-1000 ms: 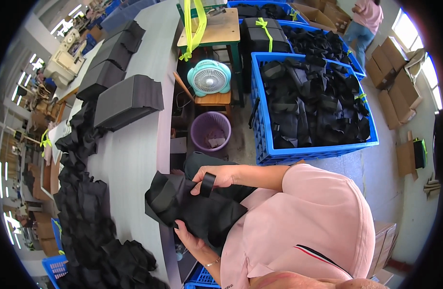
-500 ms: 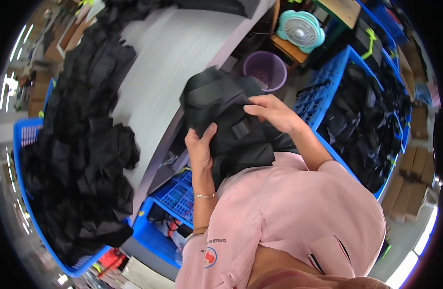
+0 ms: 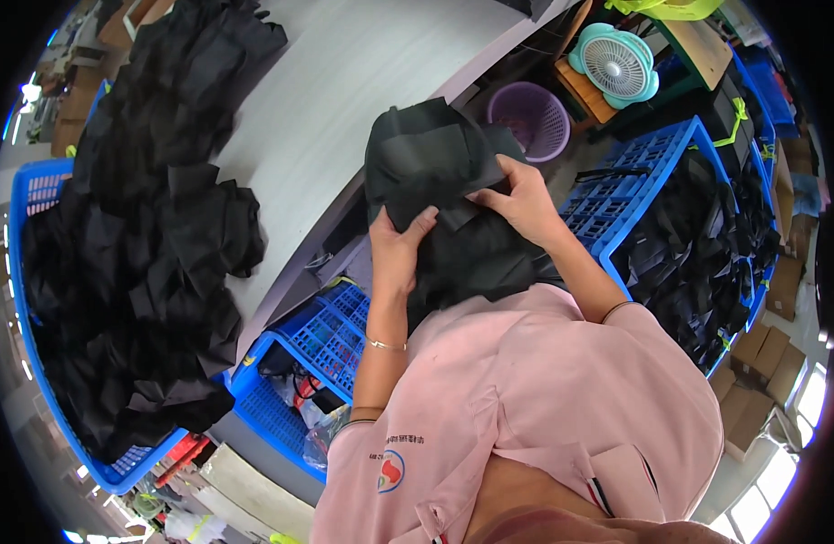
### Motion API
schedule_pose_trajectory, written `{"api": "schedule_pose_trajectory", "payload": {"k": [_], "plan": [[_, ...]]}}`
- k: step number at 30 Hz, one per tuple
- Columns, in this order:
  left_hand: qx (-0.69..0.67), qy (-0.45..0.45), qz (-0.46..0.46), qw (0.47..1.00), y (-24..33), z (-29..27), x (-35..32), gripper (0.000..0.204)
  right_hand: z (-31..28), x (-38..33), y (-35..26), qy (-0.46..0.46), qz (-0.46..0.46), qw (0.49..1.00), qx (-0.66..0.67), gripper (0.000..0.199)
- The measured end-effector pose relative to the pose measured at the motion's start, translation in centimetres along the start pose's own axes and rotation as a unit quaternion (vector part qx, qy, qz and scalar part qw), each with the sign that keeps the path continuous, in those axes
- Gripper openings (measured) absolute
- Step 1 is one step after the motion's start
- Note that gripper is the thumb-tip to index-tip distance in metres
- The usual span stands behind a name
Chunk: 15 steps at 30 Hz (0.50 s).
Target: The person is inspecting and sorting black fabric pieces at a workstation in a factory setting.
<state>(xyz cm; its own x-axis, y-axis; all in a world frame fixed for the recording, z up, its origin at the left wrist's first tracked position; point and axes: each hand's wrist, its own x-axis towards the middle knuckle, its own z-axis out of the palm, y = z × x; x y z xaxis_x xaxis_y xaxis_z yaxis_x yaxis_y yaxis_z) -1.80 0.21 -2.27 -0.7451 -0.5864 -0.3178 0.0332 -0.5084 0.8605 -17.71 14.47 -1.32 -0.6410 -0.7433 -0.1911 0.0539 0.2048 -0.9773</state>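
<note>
Black fabric (image 3: 426, 150) is pinched in the fingers (image 3: 424, 221) of the left hand (image 3: 399, 254) and right hand (image 3: 526, 201) beside the table (image 3: 344, 91), not yet set down, with a loose heap (image 3: 154, 263) at left and a filled blue crate (image 3: 627, 210) at right.

A turquoise fan (image 3: 618, 69) stands on a wooden stool (image 3: 585, 93) — purple basket (image 3: 550, 122) nearby

Bright, even light here, with the window (image 3: 772, 480) blazing white at lower right and a light (image 3: 29, 93) glaring at the left rim! The worktop (image 3: 344, 100) shows pale, the black fabric (image 3: 426, 150) swallows detail, and straight edges bow toward black, blurry corners.
</note>
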Motion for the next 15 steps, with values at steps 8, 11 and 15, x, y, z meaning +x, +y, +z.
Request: {"api": "schedule_pose_trajectory", "payload": {"k": [8,11,15], "plan": [[0.071,0.005,0.029,0.997,0.8,-0.5,0.8,0.021,-3.2,0.6,-2.7,0.180,-0.050,0.982,0.007,0.040],[0.118,-0.012,0.021,0.993,0.9,-0.4,0.4,0.022,-4.0,0.8,-4.8,0.189,-0.003,0.978,-0.086,0.044],[0.152,-0.079,0.015,0.985,1.1,0.6,0.0,0.020,-1.9,1.2,-6.5,0.123,-0.144,0.951,-0.243,0.040]]}}
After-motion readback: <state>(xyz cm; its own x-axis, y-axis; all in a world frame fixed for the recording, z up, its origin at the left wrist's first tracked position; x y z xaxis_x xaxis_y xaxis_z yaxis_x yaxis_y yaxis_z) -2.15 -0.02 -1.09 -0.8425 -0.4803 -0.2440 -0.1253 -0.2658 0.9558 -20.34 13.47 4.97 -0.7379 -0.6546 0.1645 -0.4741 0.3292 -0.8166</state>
